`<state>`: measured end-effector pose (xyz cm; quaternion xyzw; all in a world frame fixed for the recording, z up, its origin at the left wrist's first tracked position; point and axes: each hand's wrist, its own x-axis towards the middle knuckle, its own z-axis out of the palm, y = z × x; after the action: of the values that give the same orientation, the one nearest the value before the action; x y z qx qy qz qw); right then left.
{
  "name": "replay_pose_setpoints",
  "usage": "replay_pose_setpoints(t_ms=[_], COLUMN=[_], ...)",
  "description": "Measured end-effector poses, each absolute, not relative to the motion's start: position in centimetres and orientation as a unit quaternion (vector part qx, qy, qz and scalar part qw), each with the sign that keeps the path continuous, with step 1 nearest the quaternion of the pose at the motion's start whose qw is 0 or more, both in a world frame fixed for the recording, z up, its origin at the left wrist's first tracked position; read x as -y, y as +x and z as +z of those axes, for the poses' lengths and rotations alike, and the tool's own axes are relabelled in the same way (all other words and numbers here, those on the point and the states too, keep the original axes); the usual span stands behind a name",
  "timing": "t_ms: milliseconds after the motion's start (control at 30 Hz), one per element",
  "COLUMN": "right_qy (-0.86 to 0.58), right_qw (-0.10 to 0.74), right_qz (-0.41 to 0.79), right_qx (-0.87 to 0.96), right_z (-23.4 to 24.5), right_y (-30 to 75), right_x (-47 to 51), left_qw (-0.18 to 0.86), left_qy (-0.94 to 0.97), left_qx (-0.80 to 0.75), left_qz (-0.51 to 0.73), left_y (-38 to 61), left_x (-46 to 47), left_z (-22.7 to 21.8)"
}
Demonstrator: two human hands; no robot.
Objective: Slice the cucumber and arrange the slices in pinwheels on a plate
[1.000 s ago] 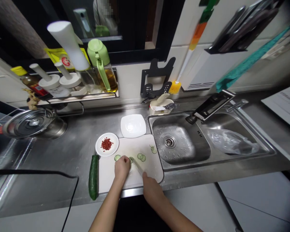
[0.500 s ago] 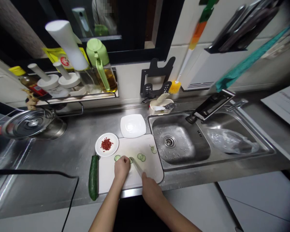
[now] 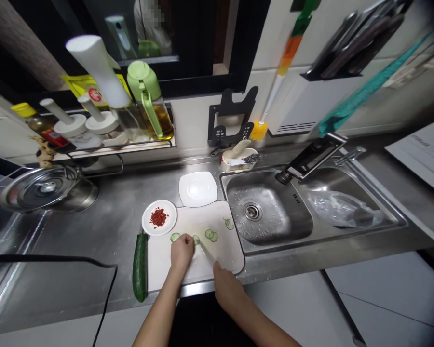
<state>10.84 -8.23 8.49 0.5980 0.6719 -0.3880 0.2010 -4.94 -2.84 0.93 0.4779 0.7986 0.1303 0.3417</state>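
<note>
My left hand (image 3: 182, 249) is closed over a piece of cucumber (image 3: 175, 237), whose pale end shows left of the fingers. My right hand (image 3: 226, 282) grips a kitchen knife (image 3: 209, 252), its blade angled toward the cucumber. A cucumber slice (image 3: 196, 239) lies by the blade tip. Two overlapping slices (image 3: 211, 235) sit farther right on the white cutting board (image 3: 161, 270), and thin curved slices (image 3: 228, 223) lie near its right edge. A whole cucumber (image 3: 140, 267) rests along the board's left side.
A round plate (image 3: 146, 225) of small red pieces and a white square plate (image 3: 197, 189) stand behind the board. The sink (image 3: 267, 212) lies to the right, and a lidded pot (image 3: 75, 195) at far left. A black cable (image 3: 110, 289) crosses the left counter.
The knife and my right hand have shifted slightly right, away from the left hand. My left hand stays on the cucumber. The whole view has moved a little.
</note>
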Motion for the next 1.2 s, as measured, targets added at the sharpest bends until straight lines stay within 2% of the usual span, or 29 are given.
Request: replay_pose_setpoints(t_ms=[300,700,800,933,1067,1200], right_qy=[0.59,0.593,0.589,0.587,0.596,0.6], right_qw=[0.23,0.227,0.221,0.226,0.222,0.215], right_qz=[-0.377,-0.376,-0.371,-0.368,-0.364,-0.37], right_qx=[-0.676,-0.675,-0.683,-0.685,-0.681,-0.676], right_z=[8.6,8.4,8.6,9.0,9.3,9.4], right_y=[13.1,13.1,13.1,13.0,13.0,13.1], right_x=[10.0,9.8,9.9,9.9,9.8,9.7], left_qw=[0.349,0.256,0.287,0.355,0.373,0.363], left_qy=[0.444,0.423,0.451,0.553,0.615,0.613], left_qx=[-0.801,-0.841,-0.809,-0.725,-0.678,-0.697], left_qz=[0.197,0.219,0.243,0.205,0.151,0.086], left_y=[-7.6,-10.8,-9.4,-6.2,-3.4,-1.9], left_x=[3.7,5.1,4.5,2.0,-0.5,-1.4], left_z=[1.1,0.9,0.7,0.7,1.2,1.5])
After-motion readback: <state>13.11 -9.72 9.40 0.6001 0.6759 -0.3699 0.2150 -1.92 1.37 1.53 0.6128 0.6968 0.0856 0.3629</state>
